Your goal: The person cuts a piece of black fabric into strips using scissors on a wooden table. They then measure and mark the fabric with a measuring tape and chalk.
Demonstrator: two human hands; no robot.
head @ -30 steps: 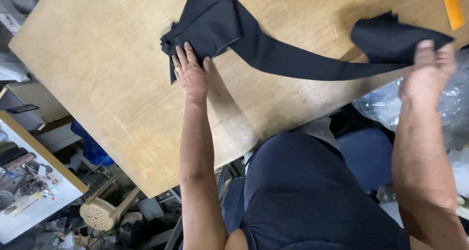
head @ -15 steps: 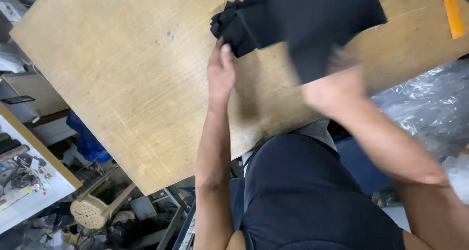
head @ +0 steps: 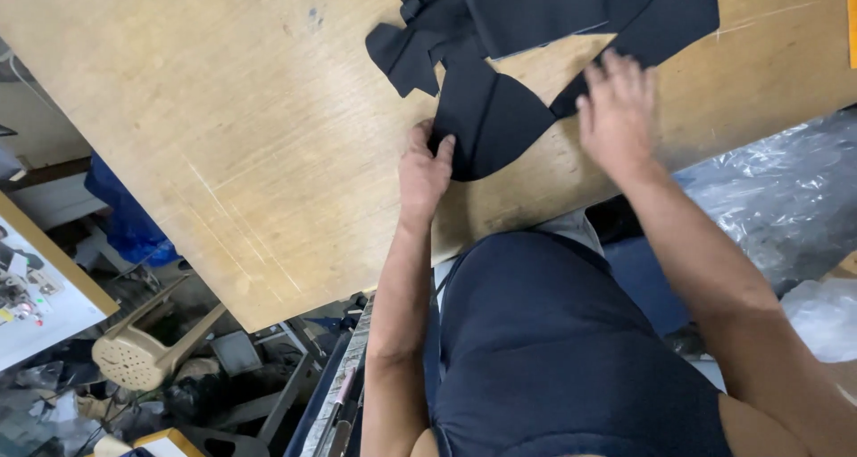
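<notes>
Pieces of black fabric [head: 536, 29] lie piled on a wooden table [head: 223, 127], reaching past the top edge of the view. A rounded black fabric flap [head: 491, 118] lies nearest me. My left hand [head: 424, 167] pinches the lower left edge of that flap, thumb and fingers on the cloth. My right hand [head: 616, 113] lies flat, fingers spread, pressing on a dark strip [head: 643, 29] of the same fabric at the flap's right side.
An orange ruler edge [head: 851, 20] shows at the table's far right. Crumpled clear plastic sheeting [head: 768, 189] lies to the right below the table. A beige plastic stool [head: 143, 350] lies tipped on the floor at lower left, by a white board [head: 36, 296] with small items.
The black fabric has been gathered and folded toward the table's middle. My right hand came in from the far right onto the cloth. My left hand slid down to the flap's edge.
</notes>
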